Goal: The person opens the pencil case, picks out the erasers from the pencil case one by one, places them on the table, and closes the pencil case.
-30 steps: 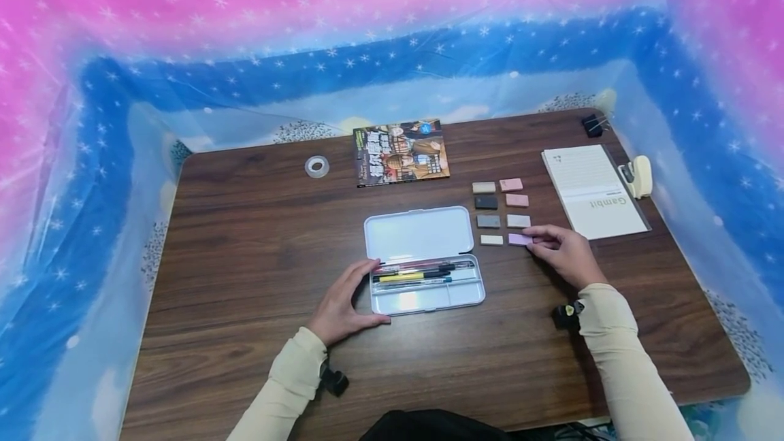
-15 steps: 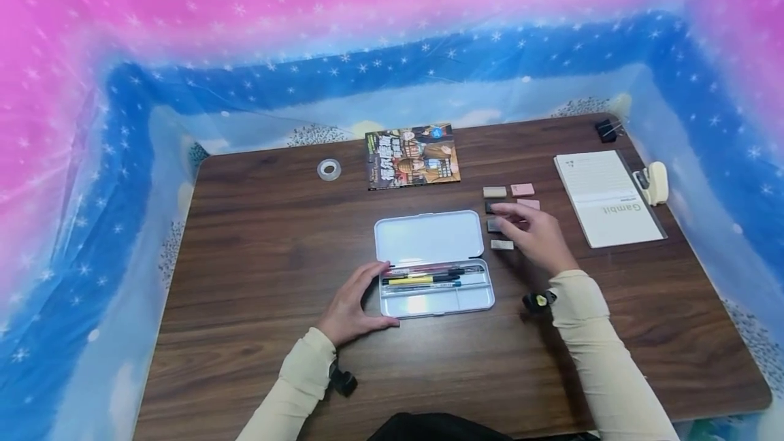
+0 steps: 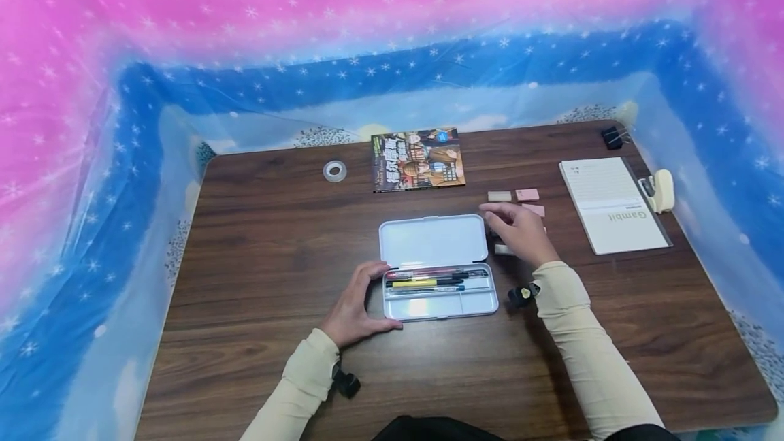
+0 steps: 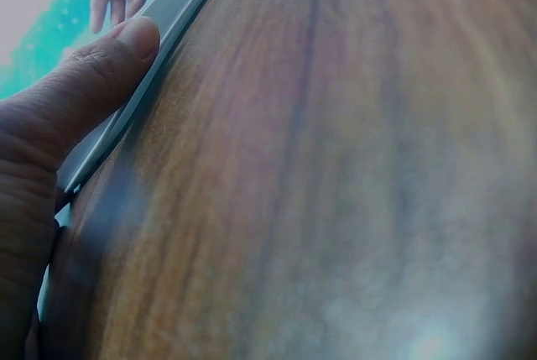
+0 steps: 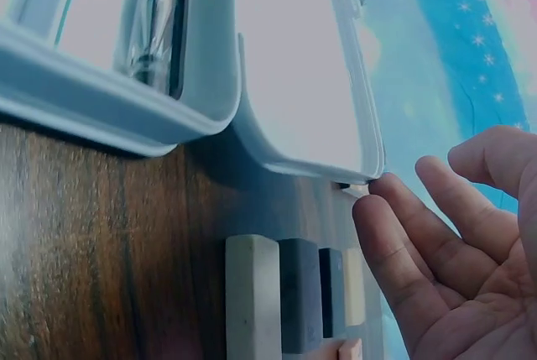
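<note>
An open white tin pencil case lies mid-table, lid [image 3: 431, 240] flat behind its tray [image 3: 439, 303], with pens [image 3: 429, 278] in the tray's back slot. My left hand [image 3: 375, 297] grips the tray's left end, thumb [image 4: 92, 83] along the front rim. My right hand [image 3: 502, 215] hovers over two columns of small erasers [image 3: 499, 196] right of the lid, fingers [image 5: 403, 268] relaxed and holding nothing visible. Below the palm lie a beige eraser [image 5: 252, 293] and a dark eraser [image 5: 298, 293]. The hand hides several erasers in the head view.
At the back lie a tape roll [image 3: 334, 171] and a magazine [image 3: 418, 159]. A notepad [image 3: 612, 204], a stapler [image 3: 661, 190] and a binder clip [image 3: 611, 137] sit at the right. Starry plastic sheeting [image 3: 392, 87] walls the wooden table [image 3: 263, 243].
My right hand left the purple eraser at the near end of the columns and moved left and back, over the dark erasers beside the lid. The left hand stayed on the tray.
</note>
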The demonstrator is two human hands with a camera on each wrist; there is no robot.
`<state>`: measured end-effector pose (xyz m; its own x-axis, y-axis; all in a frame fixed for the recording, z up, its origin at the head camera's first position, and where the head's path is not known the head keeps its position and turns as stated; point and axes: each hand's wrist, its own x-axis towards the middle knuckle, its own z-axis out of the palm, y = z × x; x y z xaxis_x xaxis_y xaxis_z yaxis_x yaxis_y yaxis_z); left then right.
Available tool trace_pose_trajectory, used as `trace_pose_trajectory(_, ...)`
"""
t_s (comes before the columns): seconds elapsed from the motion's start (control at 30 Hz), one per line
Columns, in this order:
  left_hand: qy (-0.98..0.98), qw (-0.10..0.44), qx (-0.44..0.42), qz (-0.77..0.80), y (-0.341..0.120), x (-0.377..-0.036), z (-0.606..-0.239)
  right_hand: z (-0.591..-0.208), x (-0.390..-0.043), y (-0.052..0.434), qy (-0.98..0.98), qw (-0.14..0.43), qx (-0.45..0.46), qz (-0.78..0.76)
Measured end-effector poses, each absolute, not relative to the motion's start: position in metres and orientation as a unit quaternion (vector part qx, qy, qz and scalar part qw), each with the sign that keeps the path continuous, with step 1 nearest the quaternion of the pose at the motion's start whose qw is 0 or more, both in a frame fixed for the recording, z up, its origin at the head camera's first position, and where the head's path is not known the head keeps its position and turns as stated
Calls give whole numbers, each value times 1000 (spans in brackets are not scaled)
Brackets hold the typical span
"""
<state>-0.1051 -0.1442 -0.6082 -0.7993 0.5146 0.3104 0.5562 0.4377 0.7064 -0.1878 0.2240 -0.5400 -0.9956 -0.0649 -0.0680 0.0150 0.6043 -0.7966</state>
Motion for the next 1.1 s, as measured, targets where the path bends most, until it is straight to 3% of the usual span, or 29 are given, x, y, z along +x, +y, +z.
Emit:
trace_pose_trajectory(0.23,-842,61,-318,-432,-144,-105,-611,-542,-188,223,881,44,-12,-470)
trace_pose_trajectory(0.83,-838,40,-290,-461,-143,-105,-606,-529,-172,217,821,22,0,-571)
trace_pose_trajectory(1.1,-837,39,-291,-462,-142,-106,-609,-538,-176,221,845,81,11,-528)
